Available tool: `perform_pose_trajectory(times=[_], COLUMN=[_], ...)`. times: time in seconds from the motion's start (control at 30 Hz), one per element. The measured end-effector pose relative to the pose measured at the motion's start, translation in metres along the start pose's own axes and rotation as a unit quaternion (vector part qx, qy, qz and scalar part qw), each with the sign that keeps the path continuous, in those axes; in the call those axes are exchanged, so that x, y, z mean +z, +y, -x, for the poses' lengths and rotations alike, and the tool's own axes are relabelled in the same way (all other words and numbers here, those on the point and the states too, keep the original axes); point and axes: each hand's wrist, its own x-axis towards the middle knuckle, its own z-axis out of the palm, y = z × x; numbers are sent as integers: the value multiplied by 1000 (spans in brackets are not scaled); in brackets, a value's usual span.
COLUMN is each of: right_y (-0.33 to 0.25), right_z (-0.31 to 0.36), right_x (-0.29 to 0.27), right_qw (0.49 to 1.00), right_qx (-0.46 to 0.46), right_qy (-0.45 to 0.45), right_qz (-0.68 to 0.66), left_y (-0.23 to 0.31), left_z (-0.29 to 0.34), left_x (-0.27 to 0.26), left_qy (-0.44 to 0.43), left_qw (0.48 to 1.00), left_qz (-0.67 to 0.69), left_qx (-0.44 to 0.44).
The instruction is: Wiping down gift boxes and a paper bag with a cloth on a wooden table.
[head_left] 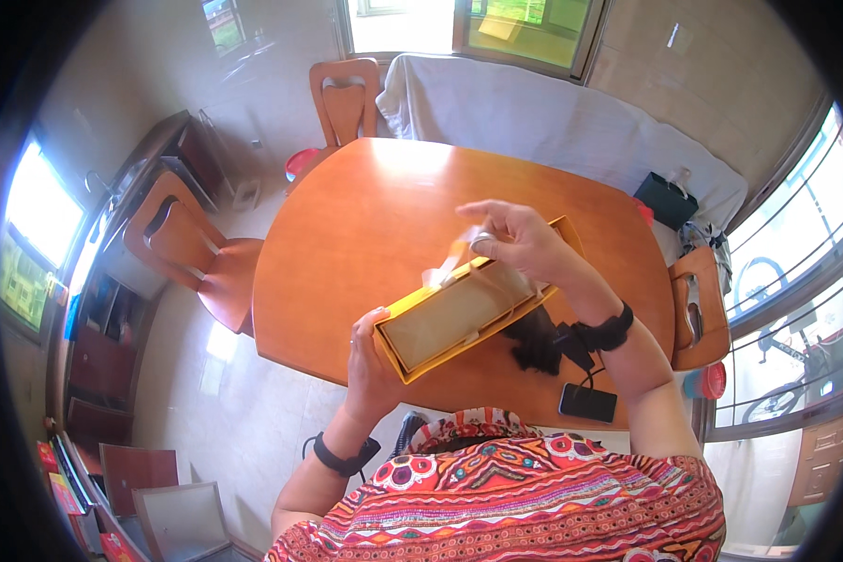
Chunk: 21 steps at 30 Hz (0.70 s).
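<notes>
A long yellow box [406, 303] is held tilted over the near part of the table, a pale beige panel [454, 320] showing inside its rim. My left hand [370, 370] grips the box's left end, with the thumb along the rim. Above the far side of the box is my right hand [520, 239], thumb and a finger pinched together and the index finger pointing left. A whitish, see-through strip [448, 269] runs from that pinch down to the box's far edge. Blur hides where the strip ends.
The orange-brown wooden table [347, 244] spreads beneath. A black furry thing [536, 339] and a dark phone [587, 403] lie near my right forearm. Wooden chairs [192, 244] stand around the table. Behind it, a white sheet [534, 112] covers a long seat holding a dark green box [666, 200].
</notes>
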Motion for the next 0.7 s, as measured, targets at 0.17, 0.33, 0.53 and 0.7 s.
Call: perform_pose_trajectory(times=[0.17, 0.33, 0.53, 0.7], right_y=[-54, -91, -109, -84], right_z=[11, 25, 35, 32], right_x=[-6, -8, -20, -22], right_qw=[950, 940, 954, 962], right_qx=[-118, -201, -293, -257], right_qy=[66, 75, 58, 90], right_qz=[-282, -264, -35, 15], left_y=[17, 43, 77, 112], left_z=[-21, -64, -95, -109], left_x=[-25, -40, -14, -7], left_qy=[-57, -55, -93, -160], left_qw=[998, 993, 993, 956], left_qz=[11, -107, 25, 240], left_qx=[-30, 2, 67, -49])
